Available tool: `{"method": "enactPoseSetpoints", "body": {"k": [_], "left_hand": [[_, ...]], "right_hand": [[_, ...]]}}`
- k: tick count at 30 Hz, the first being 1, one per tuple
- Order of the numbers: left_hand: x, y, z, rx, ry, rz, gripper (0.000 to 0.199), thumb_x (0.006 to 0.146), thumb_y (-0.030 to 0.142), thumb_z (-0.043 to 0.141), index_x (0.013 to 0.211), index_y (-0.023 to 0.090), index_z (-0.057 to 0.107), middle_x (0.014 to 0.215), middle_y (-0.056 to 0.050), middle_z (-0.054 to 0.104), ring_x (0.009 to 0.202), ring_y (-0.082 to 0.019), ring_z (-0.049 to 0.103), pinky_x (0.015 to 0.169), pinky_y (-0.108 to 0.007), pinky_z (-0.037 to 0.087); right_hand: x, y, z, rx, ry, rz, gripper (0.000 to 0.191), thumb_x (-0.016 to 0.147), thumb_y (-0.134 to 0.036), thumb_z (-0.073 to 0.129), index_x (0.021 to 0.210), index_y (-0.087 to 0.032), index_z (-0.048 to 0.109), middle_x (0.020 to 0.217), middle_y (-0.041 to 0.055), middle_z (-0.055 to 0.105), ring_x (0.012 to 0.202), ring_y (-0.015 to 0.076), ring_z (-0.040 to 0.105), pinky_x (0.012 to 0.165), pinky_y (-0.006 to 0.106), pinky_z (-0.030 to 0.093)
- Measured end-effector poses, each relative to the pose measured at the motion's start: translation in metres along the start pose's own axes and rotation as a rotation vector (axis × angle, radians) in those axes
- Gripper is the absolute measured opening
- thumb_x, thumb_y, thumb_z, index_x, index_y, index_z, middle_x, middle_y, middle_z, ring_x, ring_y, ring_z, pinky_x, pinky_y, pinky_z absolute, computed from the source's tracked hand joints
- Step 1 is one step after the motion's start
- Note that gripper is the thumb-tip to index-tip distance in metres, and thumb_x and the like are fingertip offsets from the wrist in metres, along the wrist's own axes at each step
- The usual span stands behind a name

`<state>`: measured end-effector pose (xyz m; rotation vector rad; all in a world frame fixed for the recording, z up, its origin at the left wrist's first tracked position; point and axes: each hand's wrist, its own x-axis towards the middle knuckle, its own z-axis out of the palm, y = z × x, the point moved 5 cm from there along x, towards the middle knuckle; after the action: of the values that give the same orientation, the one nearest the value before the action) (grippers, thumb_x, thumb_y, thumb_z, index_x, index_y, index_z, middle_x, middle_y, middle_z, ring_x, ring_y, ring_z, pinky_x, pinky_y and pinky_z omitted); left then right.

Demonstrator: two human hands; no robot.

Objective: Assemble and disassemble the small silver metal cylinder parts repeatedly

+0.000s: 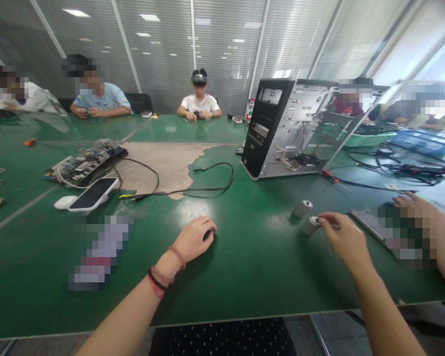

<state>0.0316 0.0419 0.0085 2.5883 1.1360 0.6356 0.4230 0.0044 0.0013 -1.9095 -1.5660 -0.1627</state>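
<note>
My left hand (198, 237) rests on the green tabletop, its fingers curled around a small black object (207, 234) whose kind is mostly hidden. Further right, my right hand (344, 238) has its thumb and fingers closed at the top edge of a short silver cylinder (310, 226), which stands on the table. Just behind that one stands a second silver cylinder (303, 208), apart from my fingers.
A computer case (269, 131) stands open-sided at centre right, a screwdriver (332, 177) beside it. Cables (211, 190), a circuit assembly (91, 163) and phones (94, 194) lie left. Another person's hand (417, 210) is at far right. Baskets (422, 142) stand behind.
</note>
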Motion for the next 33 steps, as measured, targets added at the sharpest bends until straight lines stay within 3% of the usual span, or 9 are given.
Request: {"method": "enactPoseSetpoints", "body": {"k": [7, 14, 19, 24, 27, 29, 33], "left_hand": [[0.0, 0.001, -0.001, -0.001, -0.004, 0.016, 0.017, 0.081, 0.009, 0.046, 0.087, 0.019, 0.059, 0.087, -0.004, 0.06, 0.085, -0.018, 0.056, 0.079, -0.03, 0.045], [-0.001, 0.002, 0.001, -0.012, -0.023, 0.03, 0.02, 0.078, 0.007, 0.046, 0.087, 0.019, 0.059, 0.089, -0.004, 0.06, 0.085, -0.018, 0.056, 0.078, -0.029, 0.046], [-0.001, 0.002, 0.001, -0.014, -0.013, 0.025, 0.02, 0.077, 0.007, 0.046, 0.087, 0.019, 0.058, 0.088, -0.004, 0.06, 0.084, -0.018, 0.055, 0.078, -0.029, 0.046], [-0.001, 0.003, 0.002, 0.007, -0.022, 0.017, 0.02, 0.078, 0.007, 0.046, 0.087, 0.019, 0.058, 0.089, -0.004, 0.059, 0.085, -0.018, 0.056, 0.079, -0.029, 0.046], [0.0, 0.004, 0.001, 0.002, -0.021, 0.026, 0.021, 0.077, 0.006, 0.046, 0.087, 0.02, 0.058, 0.088, -0.004, 0.059, 0.085, -0.018, 0.056, 0.079, -0.029, 0.046], [0.0, 0.004, 0.001, -0.005, -0.017, 0.029, 0.022, 0.077, 0.006, 0.046, 0.087, 0.02, 0.059, 0.088, -0.004, 0.06, 0.084, -0.018, 0.056, 0.078, -0.029, 0.046], [0.0, 0.004, 0.0, 0.004, -0.017, 0.026, 0.021, 0.077, 0.006, 0.046, 0.087, 0.02, 0.059, 0.087, -0.004, 0.06, 0.084, -0.018, 0.056, 0.078, -0.029, 0.046]], "right_hand": [[0.001, 0.004, -0.001, -0.032, -0.04, -0.007, 0.028, 0.081, -0.043, 0.046, 0.088, -0.021, 0.063, 0.088, 0.0054, 0.062, 0.073, 0.0214, 0.06, 0.067, 0.034, 0.045], [0.009, 0.006, 0.005, -0.057, -0.161, -0.049, 0.027, 0.081, -0.042, 0.046, 0.087, -0.022, 0.063, 0.088, 0.0046, 0.065, 0.075, 0.0216, 0.062, 0.069, 0.035, 0.046], [0.016, 0.013, 0.004, 0.052, -0.272, -0.01, 0.033, 0.078, -0.047, 0.051, 0.094, -0.021, 0.062, 0.089, 0.0055, 0.068, 0.081, 0.0234, 0.065, 0.071, 0.036, 0.048], [0.04, 0.006, -0.002, 0.138, -0.234, 0.001, 0.039, 0.078, -0.049, 0.051, 0.1, -0.019, 0.061, 0.096, 0.0088, 0.069, 0.087, 0.0246, 0.065, 0.073, 0.035, 0.049], [0.06, 0.005, 0.008, 0.15, -0.261, 0.008, 0.043, 0.076, -0.051, 0.053, 0.102, -0.017, 0.059, 0.102, 0.0114, 0.067, 0.088, 0.0255, 0.065, 0.074, 0.036, 0.049], [0.07, 0.007, 0.022, 0.11, -0.345, 0.028, 0.043, 0.074, -0.049, 0.056, 0.103, -0.017, 0.059, 0.104, 0.0122, 0.067, 0.086, 0.0246, 0.066, 0.072, 0.034, 0.05], [0.08, 0.014, 0.049, -0.017, -0.47, 0.065, 0.038, 0.064, -0.04, 0.067, 0.095, -0.019, 0.061, 0.089, 0.0089, 0.07, 0.075, 0.0223, 0.066, 0.062, 0.028, 0.048]]}}
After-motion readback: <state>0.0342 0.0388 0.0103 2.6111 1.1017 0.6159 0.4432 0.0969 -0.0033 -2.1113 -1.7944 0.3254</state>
